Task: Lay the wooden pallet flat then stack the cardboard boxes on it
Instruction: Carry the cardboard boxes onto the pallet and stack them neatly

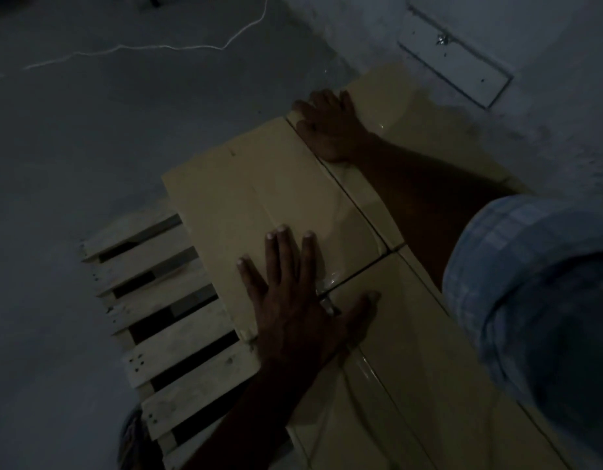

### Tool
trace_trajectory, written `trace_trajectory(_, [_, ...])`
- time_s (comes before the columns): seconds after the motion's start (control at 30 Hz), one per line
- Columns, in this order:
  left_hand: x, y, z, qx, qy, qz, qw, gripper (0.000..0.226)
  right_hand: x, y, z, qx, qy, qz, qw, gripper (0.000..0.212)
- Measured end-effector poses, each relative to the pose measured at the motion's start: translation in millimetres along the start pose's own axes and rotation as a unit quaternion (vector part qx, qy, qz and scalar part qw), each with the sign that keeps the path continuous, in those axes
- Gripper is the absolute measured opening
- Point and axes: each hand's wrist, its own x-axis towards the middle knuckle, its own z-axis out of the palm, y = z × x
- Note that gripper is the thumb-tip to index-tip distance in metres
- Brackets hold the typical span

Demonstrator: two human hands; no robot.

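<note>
Left hand (pixel 293 300) flat, fingers spread wide, on cardboard box (pixel 252 184) atop wooden pallet (pixel 164 320); right hand (pixel 330 130) on far box (pixel 415 106) (grip unclear, too dim).

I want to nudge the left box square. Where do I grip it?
Grip the left box by its far and left edges, coming from the bare pallet side: its top is flat and closed, and other boxes butt its right and near sides.

Cardboard boxes (pixel 259 205) (side by side) atop pallet (pixel 164 320)
</note>
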Motion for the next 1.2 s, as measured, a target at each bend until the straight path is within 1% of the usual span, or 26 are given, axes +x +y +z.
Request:
trace_trajectory(0.07, [-2.1,-0.1,1.4,-0.003,0.004,0.0,1.0,0.113,-1.7,-3.3,0.7,0.022,-0.007,0.005,1.0,0.082])
trace_trajectory(0.13, [-1.8,-0.6,2.3,-0.001,0.002,-0.002,1.0,0.114,-4.6,-5.6,2.9,0.027,-0.007,0.013,1.0,0.072])
trace_trajectory(0.2, [-0.6,0.5,2.4,0.008,-0.01,-0.007,1.0,0.115,-9.8,-6.9,5.6,0.029,0.0,0.04,0.999,0.062])
trace_trajectory(0.27, [-0.8,0.8,1.5,0.014,-0.013,-0.007,1.0,0.115,-21.9,-11.2,5.8,0.032,0.013,0.091,0.995,0.061])
trace_trajectory(0.33, [-0.5,1.3,-1.5,0.017,-0.018,-0.005,1.0,0.115,-41.5,-16.8,5.0,0.034,0.011,0.123,0.992,0.062])
trace_trajectory(0.4, [0.2,0.9,-2.6,0.026,-0.028,-0.001,0.999,0.114,-70.2,-21.3,6.3,0.041,0.015,0.129,0.991,0.063])
trace_trajectory(0.5, [1.6,2.9,-6.6,0.038,-0.053,0.004,0.998,0.112,-125.3,-25.5,7.6,0.07,0.045,0.128,0.988,0.062])
trace_trajectory(0.57, [1.4,1.3,-6.5,0.038,-0.06,0.01,0.997,0.108,-166.9,-31.3,8.4,0.086,0.033,0.134,0.987,0.063])
trace_trajectory(0.63, [1.4,-4.9,-5.0,0.035,-0.072,0.043,0.996,0.101,-212.1,-43.1,6.2,0.083,0.033,0.146,0.985,0.064])
trace_trajectory(0.7, [2.6,-16.7,-3.3,0.032,-0.079,0.095,0.992,0.096,-255.4,-59.1,2.2,0.08,0.037,0.168,0.982,0.062])
trace_trajectory(0.77, [7.9,-30.6,-4.1,0.011,-0.084,0.155,0.984,0.089,-295.5,-80.8,-0.2,0.081,0.052,0.211,0.973,0.06])
trace_trajectory(0.83, [19.6,-47.1,-8.0,-0.014,-0.084,0.218,0.972,0.084,-337.2,-105.1,-1.2,0.077,0.095,0.288,0.95,0.06])
trace_trajectory(0.87, [29.1,-56.8,-12.2,-0.014,-0.08,0.232,0.969,0.085,-359.6,-118.0,-1.9,0.06,0.115,0.339,0.932,0.063])
trace_trajectory(0.9, [41.8,-67.0,-16.9,-0.011,-0.069,0.229,0.971,0.087,-380.7,-129.3,-2.8,0.034,0.111,0.396,0.911,0.067])
trace_trajectory(0.97, [76.3,-89.5,-28.5,-0.006,-0.059,0.22,0.974,0.095,-418.2,-155.3,-5.8,-0.003,0.042,0.53,0.847,0.082])
trace_trajectory(1.0, [96.8,-99.8,-35.1,0.008,-0.073,0.216,0.974,0.099,-430.7,-165.8,-5.8,0.001,0.019,0.579,0.815,0.089])
trace_trajectory(1.03, [116.7,-108.2,-40.5,0.031,-0.103,0.212,0.971,0.104,-439.1,-174.9,-4.0,0.011,0.004,0.612,0.791,0.094])
trace_trajectory(1.1, [146.6,-118.4,-49.3,0.065,-0.173,0.212,0.959,0.114,-442.3,-182.3,-1.6,0.034,-0.02,0.646,0.763,0.099])
trace_trajectory(1.13, [152.0,-121.9,-51.9,0.072,-0.19,0.234,0.951,0.116,-441.0,-184.3,-2.0,0.05,-0.022,0.654,0.754,0.1])
trace_trajectory(1.17, [153.2,-123.4,-55.0,0.077,-0.195,0.278,0.938,0.117,-438.6,-186.5,-3.7,0.059,-0.02,0.658,0.751,0.101])
trace_trajectory(1.2, [150.5,-126.6,-58.1,0.084,-0.196,0.342,0.915,0.117,-437.0,-191.9,-4.3,0.059,-0.02,0.646,0.761,0.103])
